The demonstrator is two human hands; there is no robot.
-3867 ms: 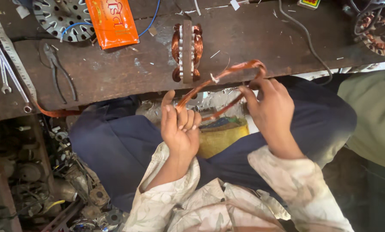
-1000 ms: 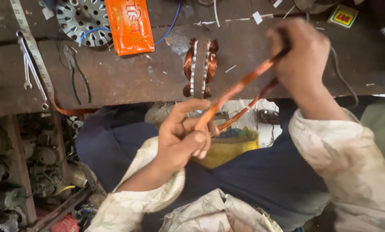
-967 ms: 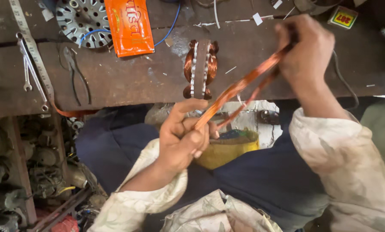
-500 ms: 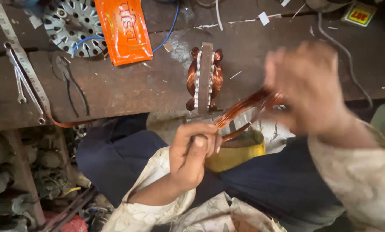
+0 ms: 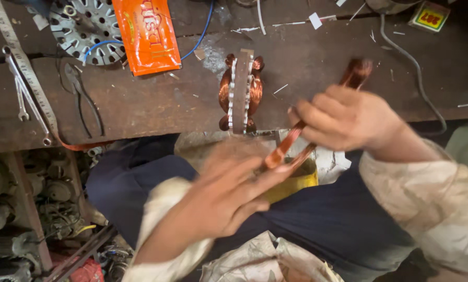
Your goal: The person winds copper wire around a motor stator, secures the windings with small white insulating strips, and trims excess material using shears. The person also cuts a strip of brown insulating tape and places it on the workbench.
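A loop of copper winding wire [image 5: 355, 73] is stretched between my two hands over my lap. My right hand [image 5: 349, 117] grips the loop near its far end, above the bench edge. My left hand [image 5: 229, 196], blurred by motion, holds the near end of the loop with its fingers around the strands. Just beyond my hands, a wound stator [image 5: 240, 91] with copper coils stands on edge on the dark wooden bench [image 5: 317, 68].
An orange packet [image 5: 146, 32], a round stator core [image 5: 85, 28] with a blue wire, pliers [image 5: 82, 96], spanners [image 5: 22, 96] and a measuring tape [image 5: 22, 65] lie at the bench's left. A small yellow box [image 5: 428, 16] and grey cable sit at right. Scrap motor parts [image 5: 20, 203] fill the floor at left.
My right hand came down from the bench top toward my lap with the far end of the coil. My left hand shifted along the near end and is moving fast.
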